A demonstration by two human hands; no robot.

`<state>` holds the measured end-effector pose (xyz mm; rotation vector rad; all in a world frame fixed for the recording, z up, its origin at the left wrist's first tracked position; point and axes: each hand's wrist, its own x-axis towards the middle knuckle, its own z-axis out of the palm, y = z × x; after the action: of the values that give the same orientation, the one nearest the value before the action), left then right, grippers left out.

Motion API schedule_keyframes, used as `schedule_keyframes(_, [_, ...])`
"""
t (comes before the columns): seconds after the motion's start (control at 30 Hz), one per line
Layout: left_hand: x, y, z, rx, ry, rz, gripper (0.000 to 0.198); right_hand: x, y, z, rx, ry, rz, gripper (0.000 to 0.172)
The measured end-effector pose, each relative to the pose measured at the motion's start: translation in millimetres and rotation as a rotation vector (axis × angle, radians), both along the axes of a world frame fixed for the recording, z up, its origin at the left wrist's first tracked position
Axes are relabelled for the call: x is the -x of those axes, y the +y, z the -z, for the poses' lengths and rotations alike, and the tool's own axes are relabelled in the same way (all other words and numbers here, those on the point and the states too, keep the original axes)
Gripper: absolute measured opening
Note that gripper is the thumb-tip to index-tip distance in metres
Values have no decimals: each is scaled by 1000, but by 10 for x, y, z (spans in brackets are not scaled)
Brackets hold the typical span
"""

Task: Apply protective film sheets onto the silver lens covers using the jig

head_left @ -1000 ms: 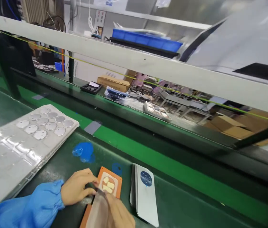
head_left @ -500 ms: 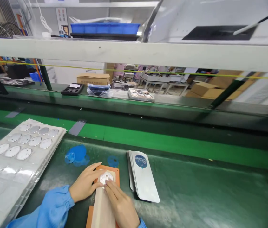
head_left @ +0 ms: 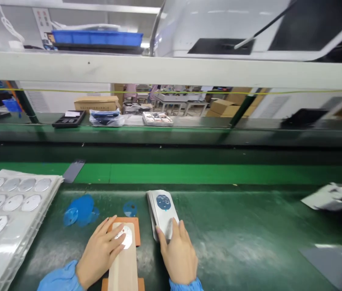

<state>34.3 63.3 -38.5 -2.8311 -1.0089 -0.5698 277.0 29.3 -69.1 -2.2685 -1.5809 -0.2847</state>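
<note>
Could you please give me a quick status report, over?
Left hand: on white disc, atop beige panel. Right hand: touching white panel stack. Blue discs: beyond left hand, untouched.

Blue L sleeve [head_left: 57,282] w/ gathered cuff [head_left: 75,274], R sleeve [head_left: 185,285] same col., bare hands [head_left: 98,251]
</note>
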Motion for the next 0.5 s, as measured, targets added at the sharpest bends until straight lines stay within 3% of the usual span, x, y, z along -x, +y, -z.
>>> schedule_keyframes(0.17, [48, 59, 85, -98, 11, 19, 26, 13, 37, 13, 9, 39, 62, 49])
schedule_keyframes(0.37, [51, 92, 67, -45, -55, -15, 26, -24, -11, 20, -319, -11, 3, 50])
schedule_keyframes(0.5, [63, 105, 0, -3, -140, -90, 26, -32, -3, 73, -346, -77, -39, 57])
